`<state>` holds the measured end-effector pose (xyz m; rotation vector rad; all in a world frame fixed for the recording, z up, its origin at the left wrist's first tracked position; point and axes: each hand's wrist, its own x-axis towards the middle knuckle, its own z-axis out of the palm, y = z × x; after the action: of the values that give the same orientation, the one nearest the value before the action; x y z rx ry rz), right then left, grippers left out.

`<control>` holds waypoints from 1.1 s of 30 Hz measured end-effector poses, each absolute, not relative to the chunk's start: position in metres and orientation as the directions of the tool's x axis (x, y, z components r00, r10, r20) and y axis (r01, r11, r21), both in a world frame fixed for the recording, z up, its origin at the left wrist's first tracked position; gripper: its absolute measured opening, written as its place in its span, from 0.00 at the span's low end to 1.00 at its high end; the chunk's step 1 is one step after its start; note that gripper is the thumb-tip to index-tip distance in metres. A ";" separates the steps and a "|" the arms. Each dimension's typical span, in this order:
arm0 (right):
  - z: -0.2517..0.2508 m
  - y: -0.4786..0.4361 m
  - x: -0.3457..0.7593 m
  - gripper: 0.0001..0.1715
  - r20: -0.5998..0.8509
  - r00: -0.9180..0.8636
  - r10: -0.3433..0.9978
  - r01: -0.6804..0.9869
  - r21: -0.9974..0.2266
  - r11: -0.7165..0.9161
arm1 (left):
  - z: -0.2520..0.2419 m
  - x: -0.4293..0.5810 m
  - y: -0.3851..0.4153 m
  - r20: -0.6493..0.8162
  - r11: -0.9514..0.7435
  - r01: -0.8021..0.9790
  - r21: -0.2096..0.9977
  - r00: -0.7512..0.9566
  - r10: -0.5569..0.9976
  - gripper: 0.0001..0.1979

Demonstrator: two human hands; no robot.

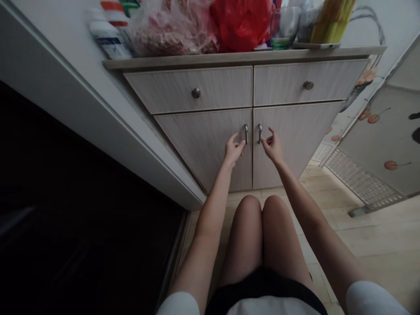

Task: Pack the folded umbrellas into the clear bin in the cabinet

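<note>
In front of me stands a pale wood-grain cabinet [203,127] with two drawers above two closed doors. My left hand [233,149] is at the left door's metal handle [246,134], its thumb near the lower end and its fingers apart. At the right door's handle [260,133], my right hand [273,146] has its index finger raised and its thumb close to the handle's lower end. Whether either hand touches its handle I cannot tell. Both handles hang straight down, and neither is wrapped by fingers.
On the cabinet top [197,60] stand a white bottle [110,40], a clear plastic bag [170,33], a red bag [242,24] and a glass [285,28]. A dark doorway lies left. A cherry-patterned panel [377,140] stands right. My knees [262,205] are close to the doors.
</note>
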<state>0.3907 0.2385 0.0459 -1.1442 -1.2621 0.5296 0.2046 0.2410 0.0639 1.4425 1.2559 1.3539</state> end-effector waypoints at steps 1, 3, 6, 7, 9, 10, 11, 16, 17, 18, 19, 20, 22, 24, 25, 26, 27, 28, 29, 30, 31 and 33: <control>0.050 0.225 0.396 0.37 0.418 0.231 0.879 0.144 -0.908 0.394 | 0.066 0.197 0.232 0.168 -0.170 0.033 0.985 0.041 0.985 0.29; 0.058 0.196 0.406 0.39 0.339 0.084 0.937 -0.117 -0.931 0.347 | 0.069 0.184 0.213 0.154 -0.124 -0.154 0.980 0.204 0.967 0.29; 0.064 0.164 0.416 0.45 0.313 -0.064 0.948 -0.424 -0.868 0.258 | 0.071 0.177 0.188 0.249 -0.171 -0.341 0.924 0.199 0.948 0.25; 0.063 0.158 0.418 0.46 0.318 -0.081 0.945 -0.487 -0.839 0.241 | 0.070 0.178 0.182 0.274 -0.195 -0.384 0.902 0.161 0.948 0.24; 0.058 0.152 0.419 0.46 0.317 -0.090 0.944 -0.560 -0.800 0.215 | 0.065 0.183 0.173 0.304 -0.232 -0.443 0.866 0.098 0.948 0.23; 0.054 0.151 0.418 0.45 0.313 -0.090 0.946 -0.578 -0.790 0.206 | 0.061 0.186 0.170 0.311 -0.245 -0.456 0.855 0.075 0.948 0.23; 0.049 0.151 0.418 0.44 0.308 -0.087 0.947 -0.592 -0.781 0.200 | 0.057 0.189 0.169 0.311 -0.254 -0.458 0.852 0.054 0.949 0.23; 0.028 0.156 0.415 0.40 0.271 -0.072 0.960 -0.625 -0.762 0.168 | 0.031 0.198 0.165 0.254 -0.231 -0.407 0.884 0.003 0.967 0.25; 0.025 0.157 0.415 0.40 0.256 -0.074 0.964 -0.627 -0.763 0.154 | 0.028 0.199 0.165 0.244 -0.221 -0.411 0.884 0.003 0.970 0.25; 0.023 0.158 0.415 0.40 0.244 -0.079 0.967 -0.631 -0.763 0.141 | 0.025 0.200 0.165 0.236 -0.212 -0.419 0.883 0.004 0.972 0.25; 0.021 0.158 0.416 0.41 0.239 -0.088 0.967 -0.638 -0.759 0.130 | 0.023 0.201 0.165 0.230 -0.206 -0.428 0.880 0.005 0.973 0.24; 0.020 0.159 0.416 0.43 0.243 -0.100 0.965 -0.648 -0.752 0.123 | 0.022 0.202 0.165 0.225 -0.201 -0.433 0.879 0.005 0.974 0.24; 0.018 0.159 0.418 0.46 0.271 -0.126 0.954 -0.665 -0.737 0.121 | 0.021 0.202 0.164 0.221 -0.194 -0.433 0.880 0.011 0.975 0.24; 0.018 0.160 0.419 0.46 0.297 -0.133 0.946 -0.659 -0.739 0.140 | 0.021 0.201 0.164 0.223 -0.189 -0.436 0.880 0.026 0.975 0.23; 0.019 0.161 0.420 0.44 0.302 -0.121 0.945 -0.642 -0.751 0.158 | 0.020 0.201 0.165 0.225 -0.186 -0.445 0.876 0.036 0.974 0.23; 0.020 0.163 0.421 0.42 0.301 -0.101 0.948 -0.612 -0.770 0.179 | 0.019 0.200 0.166 0.226 -0.181 -0.455 0.872 0.047 0.973 0.22; 0.020 0.166 0.421 0.39 0.293 -0.072 0.953 -0.571 -0.796 0.202 | 0.018 0.199 0.169 0.226 -0.172 -0.462 0.870 0.062 0.972 0.22; 0.021 0.171 0.421 0.37 0.280 -0.037 0.959 -0.517 -0.827 0.221 | 0.017 0.199 0.174 0.222 -0.163 -0.458 0.874 0.079 0.972 0.23; 0.021 0.177 0.420 0.35 0.263 0.007 0.965 -0.450 -0.861 0.238 | 0.017 0.200 0.181 0.217 -0.156 -0.437 0.886 0.093 0.972 0.23; 0.022 0.186 0.418 0.33 0.248 0.056 0.967 -0.366 -0.896 0.251 | 0.017 0.201 0.191 0.212 -0.158 -0.395 0.905 0.096 0.973 0.23; 0.022 0.197 0.415 0.32 0.244 0.114 0.963 -0.269 -0.925 0.266 | 0.018 0.204 0.202 0.211 -0.175 -0.327 0.929 0.077 0.974 0.23; 0.023 0.223 0.406 0.31 0.290 0.241 0.926 -0.059 -0.948 0.312 | 0.023 0.213 0.229 0.242 -0.245 -0.129 0.961 -0.036 0.970 0.22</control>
<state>0.4063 0.2226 0.0232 -1.0158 -1.1031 0.8630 0.2134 0.2285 0.0227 1.2746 0.9973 1.4629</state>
